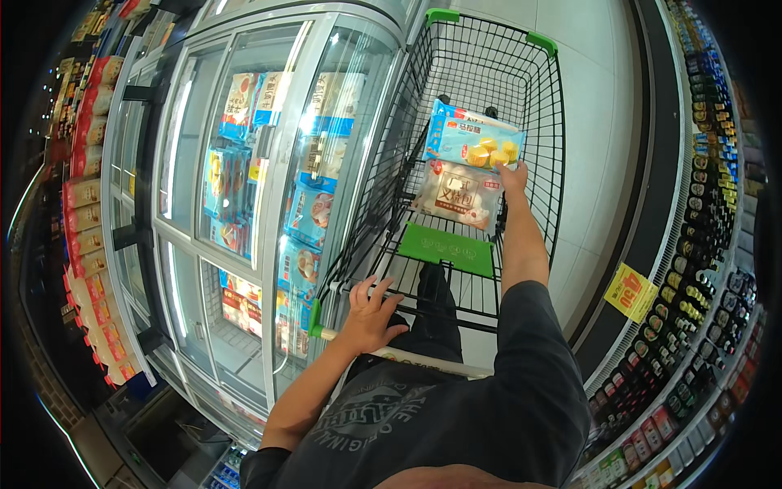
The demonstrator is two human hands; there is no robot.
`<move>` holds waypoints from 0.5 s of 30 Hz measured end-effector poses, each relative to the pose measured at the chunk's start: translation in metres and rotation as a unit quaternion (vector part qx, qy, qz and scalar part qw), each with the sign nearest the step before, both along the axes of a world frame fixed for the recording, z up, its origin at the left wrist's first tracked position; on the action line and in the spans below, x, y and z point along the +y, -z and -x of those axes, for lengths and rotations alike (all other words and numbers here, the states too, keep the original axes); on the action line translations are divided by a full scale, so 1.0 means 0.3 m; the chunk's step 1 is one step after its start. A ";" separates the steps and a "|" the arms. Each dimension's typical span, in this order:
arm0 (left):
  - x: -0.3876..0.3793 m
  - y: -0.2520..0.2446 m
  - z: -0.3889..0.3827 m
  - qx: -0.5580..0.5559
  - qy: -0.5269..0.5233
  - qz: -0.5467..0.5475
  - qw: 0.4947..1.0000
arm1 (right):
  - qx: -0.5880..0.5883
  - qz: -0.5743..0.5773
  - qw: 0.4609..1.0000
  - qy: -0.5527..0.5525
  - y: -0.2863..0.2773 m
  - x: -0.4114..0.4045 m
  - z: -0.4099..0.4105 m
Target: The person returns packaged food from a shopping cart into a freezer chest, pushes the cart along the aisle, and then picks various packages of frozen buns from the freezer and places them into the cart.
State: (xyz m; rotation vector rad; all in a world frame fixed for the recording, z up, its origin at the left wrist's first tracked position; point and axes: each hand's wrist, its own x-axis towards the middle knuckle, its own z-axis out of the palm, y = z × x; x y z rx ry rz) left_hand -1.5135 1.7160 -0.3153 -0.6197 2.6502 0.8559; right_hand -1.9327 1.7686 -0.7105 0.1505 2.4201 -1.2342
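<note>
My right hand point(514, 177) grips the lower right corner of a blue bag of frozen yellow cakes point(473, 137) inside a black wire shopping cart point(555, 202). Just below that bag, towards me, lies a clear and white bag of frozen buns point(458, 191), partly overlapped by the blue one. Nearer still is the green plastic panel point(446, 249) of the cart's child seat. My left hand point(371, 315) hovers over the cart's handle end, fingers spread, with nothing in it. The cart's pale handle point(427, 360) runs close to my body.
A glass-door freezer point(269, 183) with blue and white frozen bags stands close along the cart's left side. On the right, shelves hold rows of bottles point(678, 263) behind a yellow price tag point(630, 292). Pale floor tiles point(595, 122) show between cart and shelves. Packaged goods point(85, 214) line the far left.
</note>
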 end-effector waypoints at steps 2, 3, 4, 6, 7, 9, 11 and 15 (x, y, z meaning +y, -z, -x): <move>-0.002 0.001 -0.013 0.006 -0.002 0.008 1.000 | 0.007 -0.062 0.993 -0.098 -0.012 0.022 -0.021; -0.003 0.002 -0.014 0.009 0.001 0.012 1.000 | 0.009 -0.062 0.993 -0.100 -0.019 0.023 -0.032; -0.003 0.001 -0.014 0.012 0.005 0.017 1.000 | -0.013 -0.030 0.993 -0.111 -0.028 0.025 -0.047; 0.002 -0.002 -0.015 0.023 -0.009 0.029 0.999 | -0.033 0.005 0.991 -0.129 -0.076 0.009 -0.071; 0.004 -0.001 -0.017 0.025 -0.006 0.032 0.999 | -0.097 0.026 0.984 -0.144 -0.103 0.005 -0.093; 0.006 0.004 -0.024 0.027 -0.001 0.030 0.999 | -0.117 0.033 0.971 -0.206 -0.153 0.013 -0.133; 0.008 0.011 -0.015 0.053 0.009 0.020 0.998 | -0.080 0.028 0.968 -0.238 -0.195 0.039 -0.147; 0.013 0.045 -0.047 0.072 0.002 0.031 0.997 | -0.079 0.084 0.945 -0.308 -0.431 -0.086 -0.322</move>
